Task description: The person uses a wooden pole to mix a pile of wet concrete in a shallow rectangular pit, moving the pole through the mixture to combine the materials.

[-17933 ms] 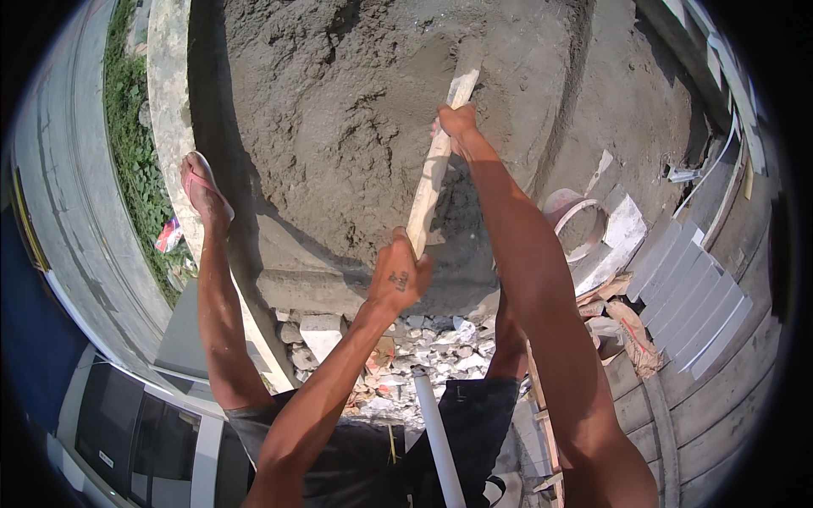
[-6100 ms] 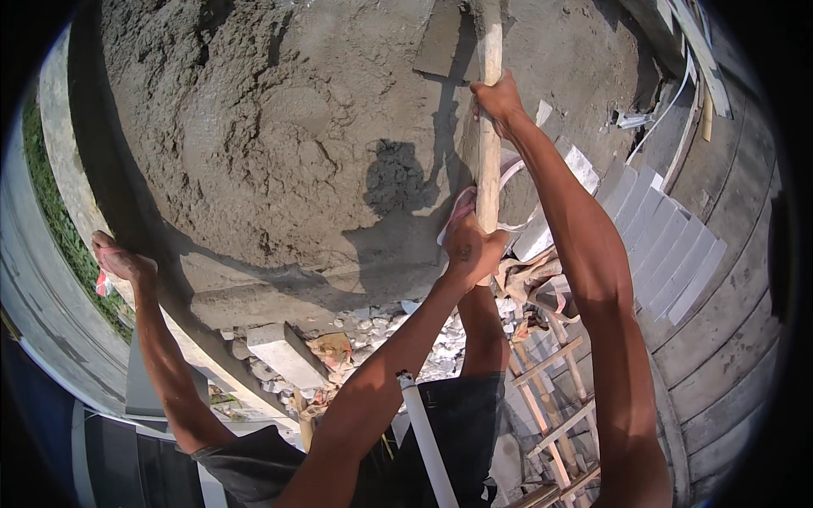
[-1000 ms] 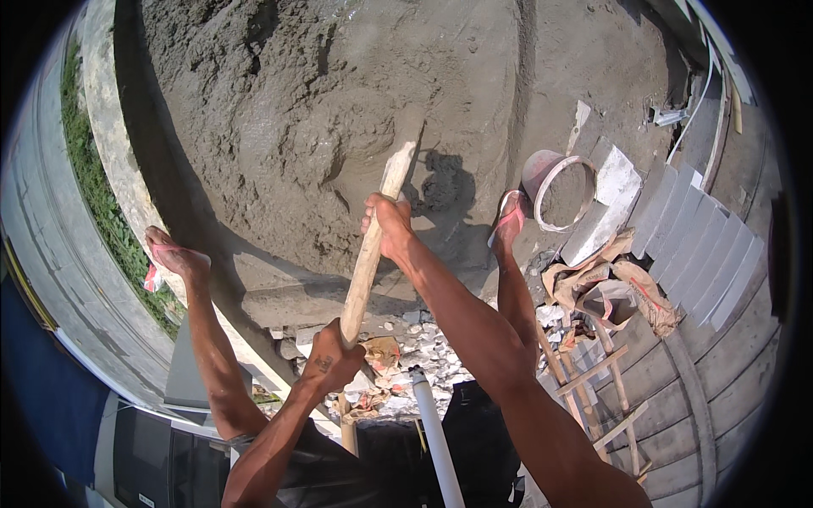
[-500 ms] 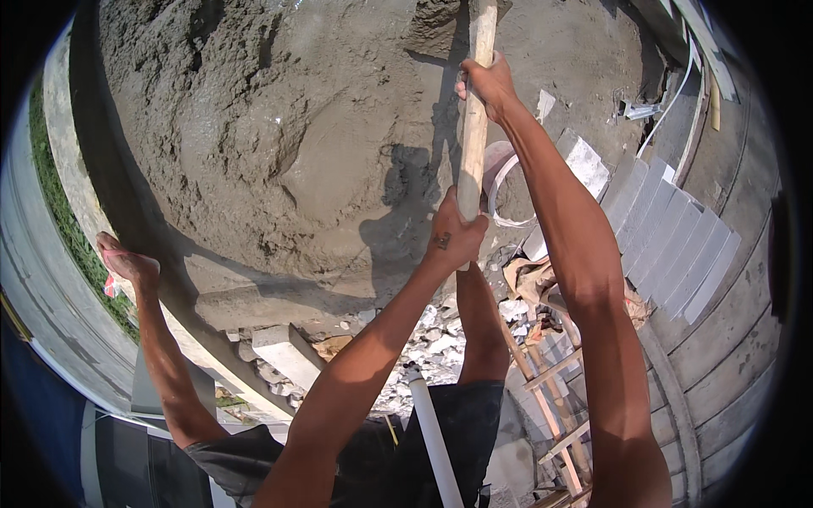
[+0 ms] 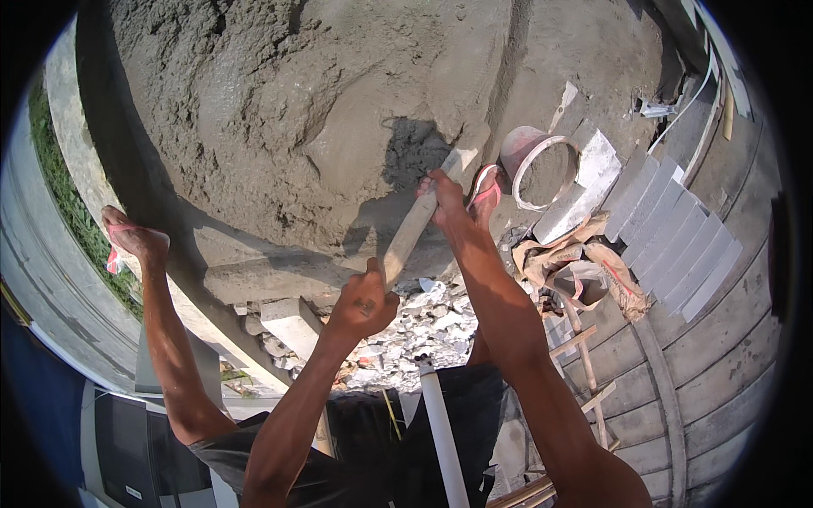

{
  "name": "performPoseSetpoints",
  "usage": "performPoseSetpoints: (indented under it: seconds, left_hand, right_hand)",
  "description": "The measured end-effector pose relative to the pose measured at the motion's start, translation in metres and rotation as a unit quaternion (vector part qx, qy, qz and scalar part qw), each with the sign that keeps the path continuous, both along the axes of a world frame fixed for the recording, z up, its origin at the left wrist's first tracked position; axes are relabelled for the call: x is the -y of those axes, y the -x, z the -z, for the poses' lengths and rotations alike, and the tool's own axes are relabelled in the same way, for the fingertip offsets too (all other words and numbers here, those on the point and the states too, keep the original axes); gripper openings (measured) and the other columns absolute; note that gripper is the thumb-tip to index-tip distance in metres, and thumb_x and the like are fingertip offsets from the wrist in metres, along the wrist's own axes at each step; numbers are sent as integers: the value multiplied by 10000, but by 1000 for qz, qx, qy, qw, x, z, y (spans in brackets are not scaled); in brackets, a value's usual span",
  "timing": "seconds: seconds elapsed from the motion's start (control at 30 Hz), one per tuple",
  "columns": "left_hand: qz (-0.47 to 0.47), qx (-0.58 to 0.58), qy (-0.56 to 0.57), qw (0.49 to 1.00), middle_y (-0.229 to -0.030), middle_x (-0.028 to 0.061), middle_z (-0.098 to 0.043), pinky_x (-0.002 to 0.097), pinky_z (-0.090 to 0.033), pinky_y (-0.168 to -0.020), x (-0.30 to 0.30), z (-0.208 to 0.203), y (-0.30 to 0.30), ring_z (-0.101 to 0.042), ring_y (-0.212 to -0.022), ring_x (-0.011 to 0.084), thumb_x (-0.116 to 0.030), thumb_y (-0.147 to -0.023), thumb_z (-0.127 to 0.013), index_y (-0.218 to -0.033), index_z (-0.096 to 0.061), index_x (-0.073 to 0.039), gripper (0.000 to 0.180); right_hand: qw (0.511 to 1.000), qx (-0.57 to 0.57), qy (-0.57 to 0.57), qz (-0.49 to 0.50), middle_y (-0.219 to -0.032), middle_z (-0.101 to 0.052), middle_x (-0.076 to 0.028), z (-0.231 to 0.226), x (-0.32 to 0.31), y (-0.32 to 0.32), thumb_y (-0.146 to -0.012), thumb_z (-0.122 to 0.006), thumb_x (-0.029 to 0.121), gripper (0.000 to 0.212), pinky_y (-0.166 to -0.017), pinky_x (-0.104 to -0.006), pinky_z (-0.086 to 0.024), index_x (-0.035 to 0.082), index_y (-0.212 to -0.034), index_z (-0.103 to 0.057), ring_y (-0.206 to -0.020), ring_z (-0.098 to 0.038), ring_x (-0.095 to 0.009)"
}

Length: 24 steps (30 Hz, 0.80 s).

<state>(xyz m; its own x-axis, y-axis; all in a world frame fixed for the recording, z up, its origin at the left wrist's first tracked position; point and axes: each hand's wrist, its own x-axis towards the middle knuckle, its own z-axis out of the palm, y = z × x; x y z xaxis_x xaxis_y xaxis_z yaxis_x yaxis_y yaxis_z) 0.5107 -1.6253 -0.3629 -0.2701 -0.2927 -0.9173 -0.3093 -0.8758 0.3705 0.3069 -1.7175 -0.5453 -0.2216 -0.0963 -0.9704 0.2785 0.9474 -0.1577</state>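
Note:
Both my hands are closed round a pale, round wooden tool handle [image 5: 408,240] that slants up to the right. My left hand [image 5: 362,305] grips its near end, over the edge of the wet grey mortar [image 5: 254,110]. Further up the handle my right hand [image 5: 446,199] holds on, beside my right foot in a pink-strapped flip-flop [image 5: 486,190]. The far end of the tool is coated grey and blends into the mortar, so its head cannot be made out. A mortar-smeared bucket [image 5: 518,151] lies tipped on its side just right of that foot.
My left foot [image 5: 140,239] rests on the concrete ledge [image 5: 76,127] at left. White rubble [image 5: 436,326] and a pale block [image 5: 290,326] lie below the mortar. Torn paper bags [image 5: 616,275], grey strips [image 5: 677,237] and a wooden ladder-like frame [image 5: 584,360] are at right.
The handle has swung from nearly upright to a slant and been drawn back toward me. Both hands came down and left with it. The bucket and my right foot now show more fully.

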Motion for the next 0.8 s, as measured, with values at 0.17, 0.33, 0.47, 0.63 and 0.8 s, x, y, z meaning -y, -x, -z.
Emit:
performPoseSetpoints:
  seconds: [0.17,0.33,0.47,0.63,0.8]
  left_hand:
    - [180,7,-21,983,-783,339,-632,540,-513,-732,-17,-63,-150,-649,-849,503,-86,-782,-642,-1104,-438,41,402]
    - [232,42,122,964,-716,251,-638,496,-508,-661,-97,-18,-271,-648,-759,447,-145,-705,-690,-1016,-574,-34,350]
    - [198,-1,140,970,-734,227,-648,483,-510,-643,-99,-42,-306,-647,-752,440,-142,-696,-691,-900,-599,-36,248]
    - [192,70,69,977,-707,260,-638,517,-521,-632,-130,-108,-247,-666,-730,440,-42,-687,-676,-1010,-579,-21,338]
    - [59,69,-102,991,-817,346,-640,539,-526,-744,-44,-52,-53,-649,-821,506,-112,-787,-640,-1103,-464,103,420]
  right_hand:
    - [978,85,29,189,-768,-537,-53,-92,-61,-124,-878,-622,62,88,-659,-372,-509,57,-889,-535,-689,-556,-190]
    - [964,128,5,232,-972,-634,-99,-149,-113,-186,-892,-618,42,72,-807,-312,-504,17,-958,-607,-891,-628,-203]
    - [987,83,62,119,-1031,-632,-60,-235,-121,-218,-833,-653,47,159,-963,-320,-419,34,-990,-631,-988,-581,-173]
    - [955,177,13,236,-899,-569,-75,-230,-121,-179,-841,-599,19,82,-946,-436,-461,49,-917,-599,-907,-594,-243]
    - [998,48,-24,38,-762,-499,-80,-54,-28,-107,-881,-605,91,232,-524,-371,-479,30,-1030,-438,-563,-493,-173]
